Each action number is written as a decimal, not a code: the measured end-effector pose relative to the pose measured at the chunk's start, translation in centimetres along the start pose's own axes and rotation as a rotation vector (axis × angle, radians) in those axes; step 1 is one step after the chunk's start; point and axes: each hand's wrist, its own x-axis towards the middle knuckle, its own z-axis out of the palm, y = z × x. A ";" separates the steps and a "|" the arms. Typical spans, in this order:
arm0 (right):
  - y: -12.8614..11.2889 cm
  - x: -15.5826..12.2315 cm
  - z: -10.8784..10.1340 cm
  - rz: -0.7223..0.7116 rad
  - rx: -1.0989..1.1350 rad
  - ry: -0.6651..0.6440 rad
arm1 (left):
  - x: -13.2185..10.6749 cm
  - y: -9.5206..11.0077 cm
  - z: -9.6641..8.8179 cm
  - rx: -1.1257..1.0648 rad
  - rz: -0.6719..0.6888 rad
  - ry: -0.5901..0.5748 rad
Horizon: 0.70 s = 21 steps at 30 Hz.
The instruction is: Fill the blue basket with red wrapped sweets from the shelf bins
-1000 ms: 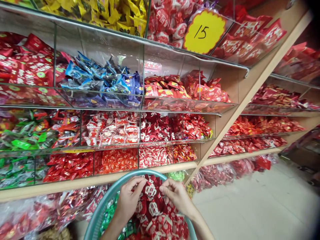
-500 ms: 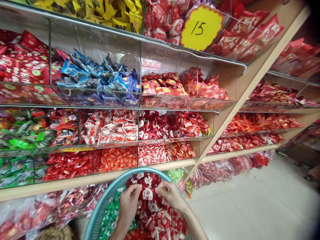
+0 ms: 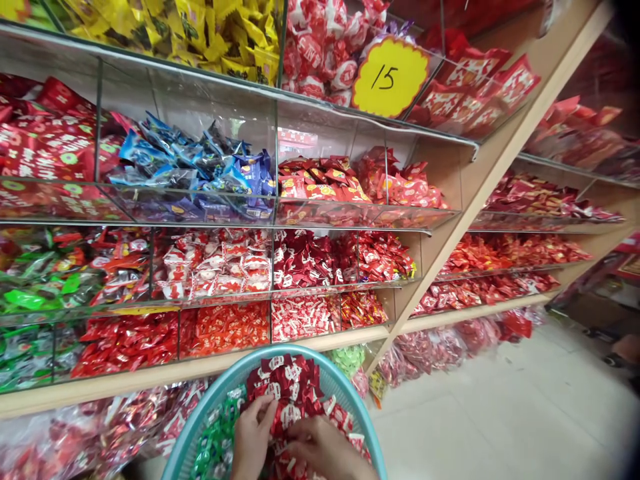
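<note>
A teal plastic basket (image 3: 367,417) at the bottom of the view holds wrapped candies. Dark red candy packets (image 3: 287,377) with white print lie at its far side, green candies (image 3: 216,427) on the left, and red and white candies (image 3: 345,417) on the right. My left hand (image 3: 255,430) is over the middle of the basket, its thumb and forefinger closed at a dark red candy packet (image 3: 290,415). Just to the right and lower, my right hand (image 3: 325,448) reaches over the pile with curled fingers, smeared by motion; what it touches is hidden.
Shelves with clear-walled bins of wrapped candy rise behind the basket. A yellow price tag (image 3: 391,77) reading 15 hangs at the upper shelf. A slanting wooden panel (image 3: 475,193) divides the shelving. Bagged candies (image 3: 435,350) sit under the lowest shelf, on the tiled floor (image 3: 465,420).
My right hand has moved down and left, away from the packet both hands were at, lower over the pile. My left hand has dropped slightly. The view has tilted up a little.
</note>
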 end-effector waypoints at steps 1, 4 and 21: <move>-0.1 0.2 0.4 0.000 -0.042 -0.007 | 0.0 -0.3 0.0 -0.008 -0.002 0.008; -0.4 0.6 1.0 0.043 -0.138 -0.021 | 0.0 -0.7 -0.4 0.036 0.060 0.015; -0.1 0.5 -1.4 0.103 -0.285 -0.174 | -0.7 -0.2 -0.9 0.352 0.405 0.039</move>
